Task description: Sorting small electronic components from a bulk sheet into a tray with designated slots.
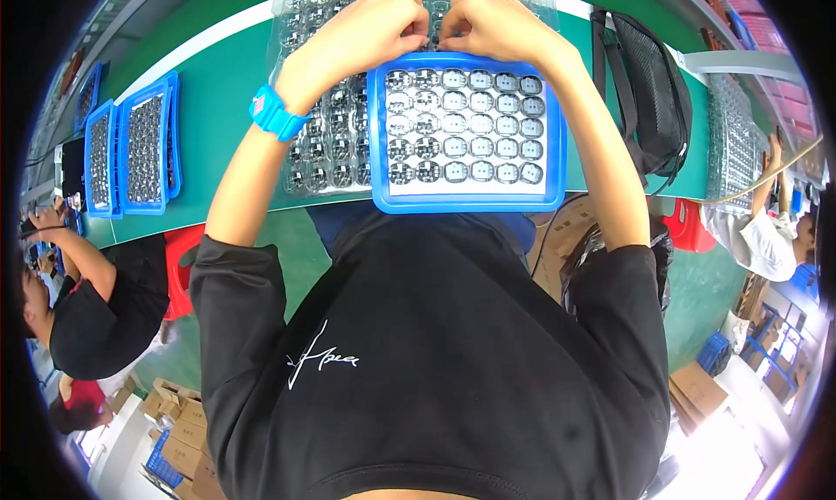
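Observation:
Both my hands are over the far edge of a blue-rimmed tray. My left hand is closed in a pinch, fingertips down among the small parts of a clear plastic blister tray. Close to its right, my right hand pinches in the same way. Whatever the fingertips hold is too small and covered to make out. Inside the blue tray, rounded dark casings lie in rows on a white base. Its two left columns carry parts of a different look, with shiny pieces. More dark parts fill the blister tray beneath.
Blue trays of small parts stand at the left of the green table. A black bag lies to the right, with clear trays beyond it. Co-workers sit on both sides, one in black at left.

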`<state>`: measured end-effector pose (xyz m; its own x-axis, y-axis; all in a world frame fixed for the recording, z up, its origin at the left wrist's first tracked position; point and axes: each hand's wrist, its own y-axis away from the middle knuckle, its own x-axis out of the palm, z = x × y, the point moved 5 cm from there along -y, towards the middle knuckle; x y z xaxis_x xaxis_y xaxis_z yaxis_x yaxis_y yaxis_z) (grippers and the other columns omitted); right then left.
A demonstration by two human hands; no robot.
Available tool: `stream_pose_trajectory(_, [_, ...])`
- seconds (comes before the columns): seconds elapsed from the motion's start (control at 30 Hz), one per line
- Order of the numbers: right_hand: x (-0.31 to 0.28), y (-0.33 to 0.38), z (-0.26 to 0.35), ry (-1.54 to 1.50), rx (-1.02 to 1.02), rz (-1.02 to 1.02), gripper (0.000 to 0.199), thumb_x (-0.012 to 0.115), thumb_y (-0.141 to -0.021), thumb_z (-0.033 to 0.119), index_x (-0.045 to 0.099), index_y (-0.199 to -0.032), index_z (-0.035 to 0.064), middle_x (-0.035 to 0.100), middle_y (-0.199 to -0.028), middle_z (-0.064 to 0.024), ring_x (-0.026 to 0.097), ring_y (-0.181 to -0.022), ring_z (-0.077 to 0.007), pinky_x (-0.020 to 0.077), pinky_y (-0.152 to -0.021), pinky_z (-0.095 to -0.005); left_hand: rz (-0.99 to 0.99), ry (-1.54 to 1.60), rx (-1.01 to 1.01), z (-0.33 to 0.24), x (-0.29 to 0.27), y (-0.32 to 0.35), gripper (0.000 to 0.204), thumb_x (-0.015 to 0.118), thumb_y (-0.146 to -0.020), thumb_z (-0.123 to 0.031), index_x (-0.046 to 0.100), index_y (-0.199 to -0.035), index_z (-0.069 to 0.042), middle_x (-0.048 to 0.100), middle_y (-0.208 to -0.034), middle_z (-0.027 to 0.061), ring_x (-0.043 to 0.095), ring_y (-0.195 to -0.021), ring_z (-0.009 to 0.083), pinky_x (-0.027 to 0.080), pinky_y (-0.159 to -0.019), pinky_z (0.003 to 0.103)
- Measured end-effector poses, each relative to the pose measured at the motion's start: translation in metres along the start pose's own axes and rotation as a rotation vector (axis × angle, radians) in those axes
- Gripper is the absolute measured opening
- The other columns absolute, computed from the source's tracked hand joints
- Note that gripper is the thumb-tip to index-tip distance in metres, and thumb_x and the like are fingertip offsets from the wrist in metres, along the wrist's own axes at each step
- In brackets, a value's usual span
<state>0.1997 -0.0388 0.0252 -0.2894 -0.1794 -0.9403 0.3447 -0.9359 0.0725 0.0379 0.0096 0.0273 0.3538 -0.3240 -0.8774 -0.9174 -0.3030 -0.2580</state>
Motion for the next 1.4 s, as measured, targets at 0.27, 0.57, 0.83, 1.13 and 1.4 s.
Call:
stream_pose_trajectory(0.27, [-0.063,0.075,0.021,-0.189,-0.222,-0.315,0.014,0.081,-0.089,0.015,0.081,-0.099,0.0051,0.074,-0.11,-0.009,0.072,-0.102,-0.0301,0.0564,-0.09,-0.0392,-0.228,0.047,0.042,-0.069,-0.027,0.027,0.018,0.073,-0.098,-0.021,0.069,-0.098,-0.003,0.062,-0.1,0.0121,0.066,-0.101,0.0338,0.056,-0.087,0.044])
stream_pose_trajectory(0.57, [-0.028,0.097,0.025,-0.264,-0.132,-0.239,0.011,0.079,-0.092,0.01,0.079,-0.1,0.0015,0.073,-0.121,-0.0106,0.072,-0.108,-0.0302,0.0568,-0.093,-0.0371,-0.175,0.069,0.027,-0.08,-0.003,0.029,0.014,0.073,-0.097,-0.016,0.07,-0.098,-0.002,0.061,-0.1,0.0088,0.066,-0.099,0.0312,0.056,-0.086,0.044])
stream_pose_trajectory(0.83, [-0.027,0.094,0.026,-0.224,-0.155,-0.239,0.014,0.079,-0.092,0.01,0.08,-0.102,0.0008,0.073,-0.121,-0.0108,0.074,-0.105,-0.0301,0.0588,-0.091,-0.038,-0.106,0.011,-0.004,-0.086,-0.006,0.023,0.012,0.073,-0.095,-0.013,0.07,-0.097,-0.001,0.061,-0.099,0.0092,0.066,-0.093,0.031,0.057,-0.083,0.044])
stream_pose_trajectory(1.13, [-0.023,0.092,0.039,-0.053,-0.129,-0.209,0.012,0.078,-0.092,0.013,0.08,-0.098,0.003,0.072,-0.124,-0.0079,0.073,-0.104,-0.0296,0.0583,-0.092,-0.0394,-0.107,-0.19,0.01,-0.096,0.003,0.022,0.014,0.077,-0.092,-0.011,0.069,-0.096,0.0,0.061,-0.101,0.009,0.064,-0.096,0.0307,0.055,-0.082,0.043])
stream_pose_trajectory(1.4, [-0.041,0.105,0.049,-0.016,-0.137,-0.408,0.023,0.081,-0.093,0.021,0.077,-0.109,0.0053,0.07,-0.121,-0.0095,0.069,-0.111,-0.032,0.056,-0.094,-0.0409,-0.315,-0.008,-0.106,-0.06,-0.028,0.045,0.019,0.07,-0.102,-0.015,0.074,-0.117,-0.004,0.068,-0.113,0.0102,0.066,-0.107,0.0269,0.053,-0.091,0.037])
